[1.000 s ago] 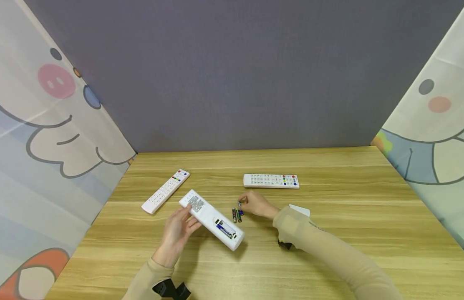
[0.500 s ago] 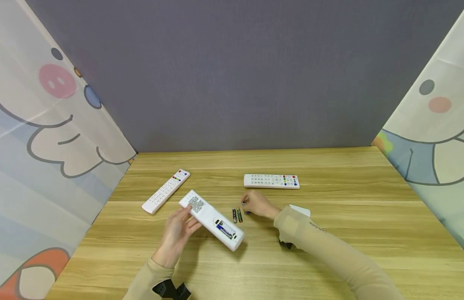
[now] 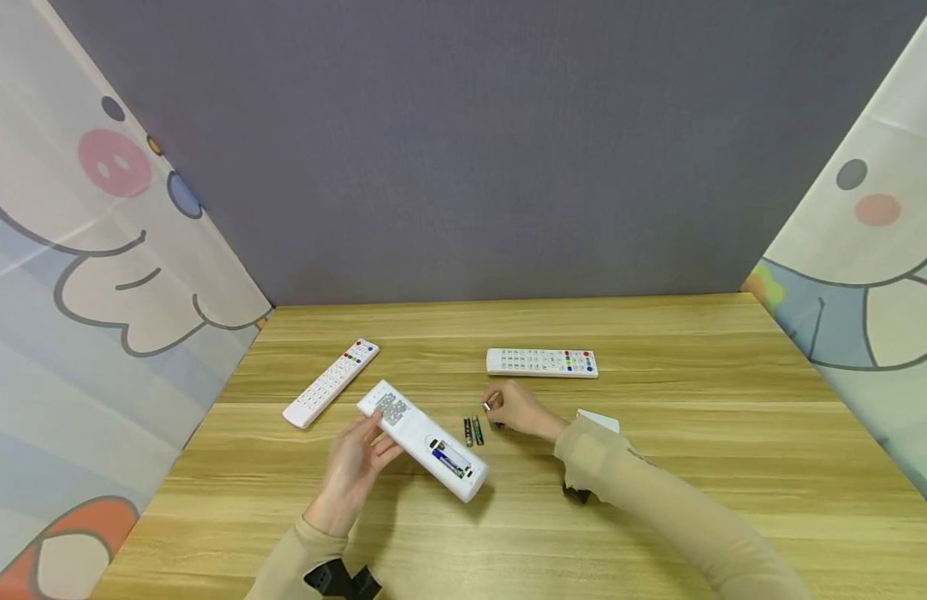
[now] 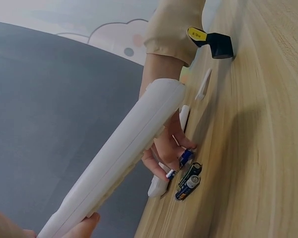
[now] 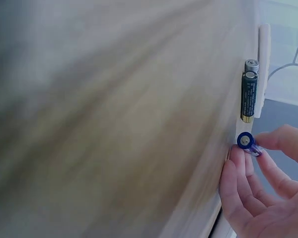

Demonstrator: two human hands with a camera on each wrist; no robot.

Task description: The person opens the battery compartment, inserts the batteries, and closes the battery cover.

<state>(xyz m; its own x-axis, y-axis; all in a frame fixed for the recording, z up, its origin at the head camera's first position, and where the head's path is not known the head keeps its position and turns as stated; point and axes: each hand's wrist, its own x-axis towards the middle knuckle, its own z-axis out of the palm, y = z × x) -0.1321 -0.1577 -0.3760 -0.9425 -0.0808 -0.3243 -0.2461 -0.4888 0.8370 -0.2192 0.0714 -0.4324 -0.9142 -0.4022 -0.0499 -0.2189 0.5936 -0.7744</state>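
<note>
My left hand [image 3: 349,467] grips a white remote control [image 3: 413,432] by one end, its back turned up and tilted above the table. In its uncovered battery compartment a blue battery [image 3: 448,460] lies along one side; the other side shows no battery. My right hand [image 3: 519,410] pinches another blue battery [image 5: 246,141] between thumb and fingers, low over the tabletop. Beside those fingers, two dark batteries, one [image 3: 468,432] and a greenish one [image 3: 478,430], lie side by side on the wood. The left wrist view shows the held remote edge-on, partly covering the right hand.
One white remote [image 3: 332,383] lies face up, slanted, at the left of the wooden table [image 3: 681,375]. Another remote [image 3: 542,362] lies crosswise behind my right hand. A small white cover [image 3: 600,421] sits partly behind the right sleeve. A grey panel [image 3: 501,150] stands at the back.
My right hand has drawn slightly right, away from the two dark batteries, with the blue battery in its fingers, now tilted differently. The left hand and its remote have stayed still.
</note>
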